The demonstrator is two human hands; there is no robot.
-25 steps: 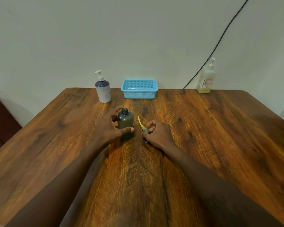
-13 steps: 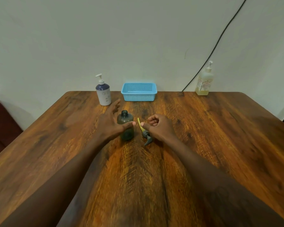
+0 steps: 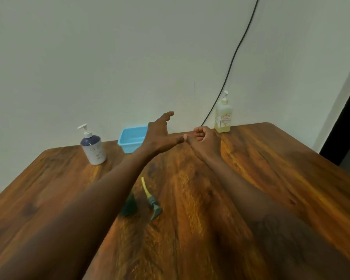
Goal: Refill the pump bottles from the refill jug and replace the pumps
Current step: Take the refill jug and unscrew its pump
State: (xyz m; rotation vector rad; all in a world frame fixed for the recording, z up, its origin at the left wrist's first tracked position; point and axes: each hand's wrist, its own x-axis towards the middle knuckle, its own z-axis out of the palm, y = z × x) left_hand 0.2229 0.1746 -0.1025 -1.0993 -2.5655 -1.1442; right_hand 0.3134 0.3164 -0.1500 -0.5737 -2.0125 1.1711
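Observation:
The dark grey bottle (image 3: 129, 205) stands uncapped on the wooden table (image 3: 271, 178), mostly hidden under my left forearm. Its grey pump with a yellow tube (image 3: 151, 199) lies flat on the table just right of it. My left hand (image 3: 160, 136) is lifted and stretched toward the far edge, fingers apart, holding nothing. My right hand (image 3: 205, 139) is beside it with fingers curled into a loose fist and nothing in it. A clear pump bottle with yellowish liquid (image 3: 222, 116) stands at the back right, just beyond my right hand.
A white and dark blue pump bottle (image 3: 93, 147) stands at the back left. A light blue basket (image 3: 129, 139) sits against the wall, partly behind my left hand. A black cable (image 3: 234, 55) runs down the wall. A dark opening shows at far right.
Both hands let go of the dark bottle and the pump and moved up and away toward the back of the table. The pump now lies alone on the table. The view swung right.

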